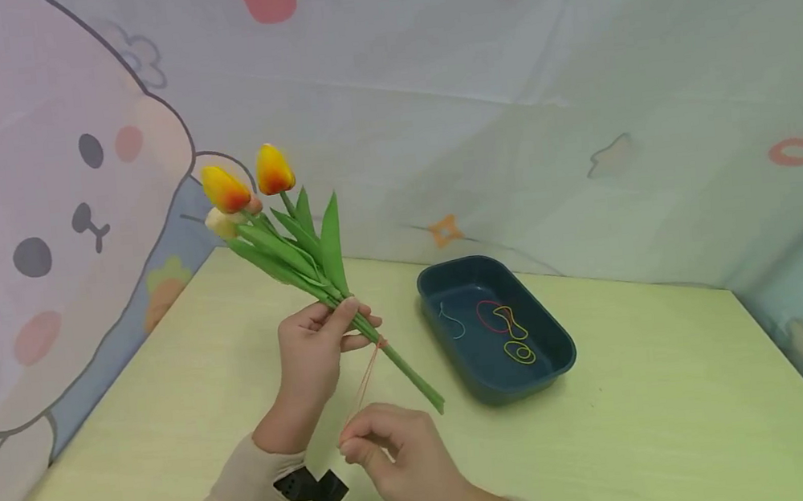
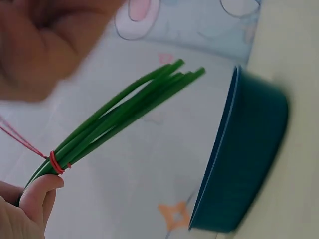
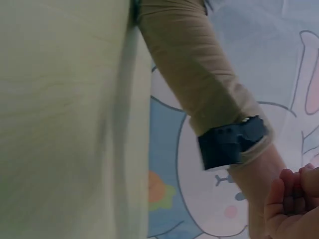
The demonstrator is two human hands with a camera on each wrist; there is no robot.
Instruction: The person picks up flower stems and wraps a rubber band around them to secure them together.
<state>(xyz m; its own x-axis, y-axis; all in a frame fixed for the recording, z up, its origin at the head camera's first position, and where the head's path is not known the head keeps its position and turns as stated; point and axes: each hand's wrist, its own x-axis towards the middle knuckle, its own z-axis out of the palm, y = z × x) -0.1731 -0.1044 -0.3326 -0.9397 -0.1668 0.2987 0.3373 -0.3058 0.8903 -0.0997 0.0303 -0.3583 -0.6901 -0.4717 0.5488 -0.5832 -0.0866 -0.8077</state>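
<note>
My left hand grips a bunch of artificial tulips round the green stems, holding it slanted above the table. Orange-yellow heads and a paler one point up and left; the cut ends point down and right. A red rubber band is wound round the stems just past the left fingers. One loop of it is stretched away from the stems, and my right hand pinches its far end between thumb and curled forefinger. In the right wrist view the right fingers are curled at the lower right corner.
A dark blue plastic basin stands on the pale yellow table, right of the stems. Inside lie several loose rubber bands, yellow, red and light blue. Behind the table hangs a cartoon-printed cloth. A black wrist camera sits on the left sleeve.
</note>
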